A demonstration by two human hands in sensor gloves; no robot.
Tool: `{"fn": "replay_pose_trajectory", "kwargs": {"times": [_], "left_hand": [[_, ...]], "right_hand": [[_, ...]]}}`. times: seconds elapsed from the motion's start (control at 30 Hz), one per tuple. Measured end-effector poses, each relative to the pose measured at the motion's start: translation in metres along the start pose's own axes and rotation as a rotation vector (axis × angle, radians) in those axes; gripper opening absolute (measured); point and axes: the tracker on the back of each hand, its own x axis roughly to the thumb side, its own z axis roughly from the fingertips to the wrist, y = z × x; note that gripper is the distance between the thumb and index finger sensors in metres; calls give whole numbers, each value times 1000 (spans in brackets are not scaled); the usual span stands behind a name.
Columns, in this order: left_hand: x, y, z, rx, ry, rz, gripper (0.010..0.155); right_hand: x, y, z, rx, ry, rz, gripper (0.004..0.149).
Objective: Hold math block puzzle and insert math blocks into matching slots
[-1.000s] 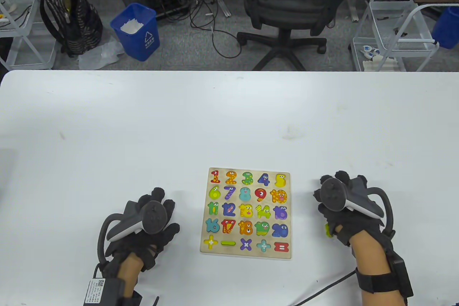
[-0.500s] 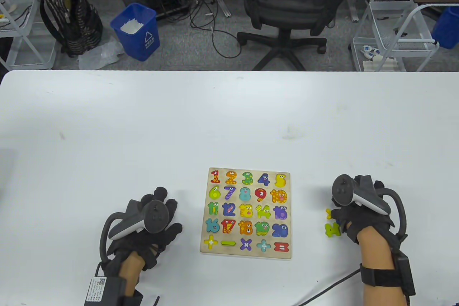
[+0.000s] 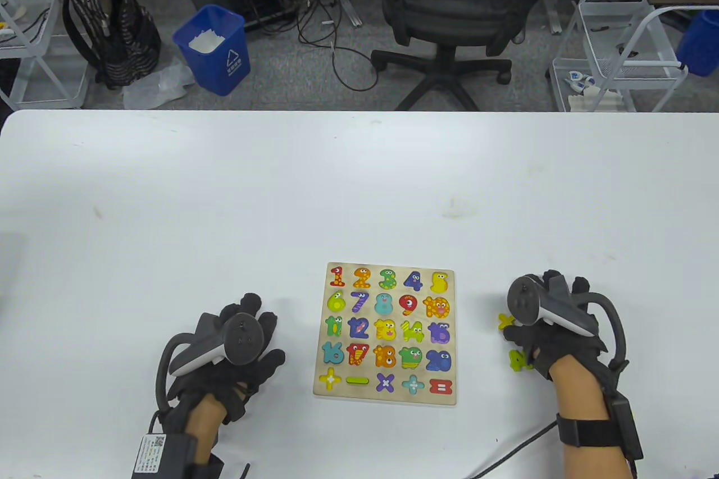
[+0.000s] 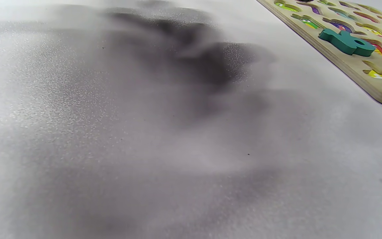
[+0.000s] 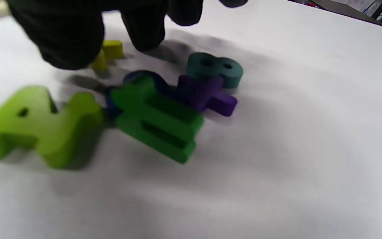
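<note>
The wooden math puzzle board (image 3: 393, 396) lies flat at the table's front centre, and its slots look filled with coloured numbers and signs. My left hand (image 3: 247, 333) rests flat on the table just left of the board, holding nothing. The left wrist view shows the board's corner (image 4: 353, 69) with a teal block (image 4: 347, 41) standing proud. My right hand (image 3: 519, 333) hovers over loose blocks right of the board. A yellow plus (image 3: 505, 321) and a lime block (image 3: 518, 360) peek out beside it. My fingers (image 5: 68, 36) hang over the yellow block (image 5: 109, 53).
The right wrist view shows the loose pile: a lime block (image 5: 38, 126), a green block (image 5: 158, 122), a purple sign (image 5: 207, 94), a teal 8 (image 5: 216, 68) and a blue piece (image 5: 138, 77). An office chair (image 3: 449, 7) stands beyond the table's far edge.
My right hand drew back to the right, uncovering the yellow and lime blocks, then came left over them again. The yellow plus slid slightly up-left. My left hand barely moved.
</note>
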Motion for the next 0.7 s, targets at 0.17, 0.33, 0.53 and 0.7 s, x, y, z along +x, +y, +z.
{"fn": "replay_pose_trajectory", "kwargs": {"times": [0.17, 0.33, 0.53, 0.7], "left_hand": [[0, 0, 0, 5, -3, -5, 74], [0, 0, 0, 7, -5, 0, 74], [0, 0, 0, 1, -5, 4, 74], [0, 0, 0, 5, -3, 6, 74]], "right_hand": [[10, -1, -3, -106, -5, 65, 46], [5, -2, 0, -39, -18, -15, 60], [7, 5, -4, -29, -10, -106, 76], [22, 0, -6, -97, -19, 4, 59]]}}
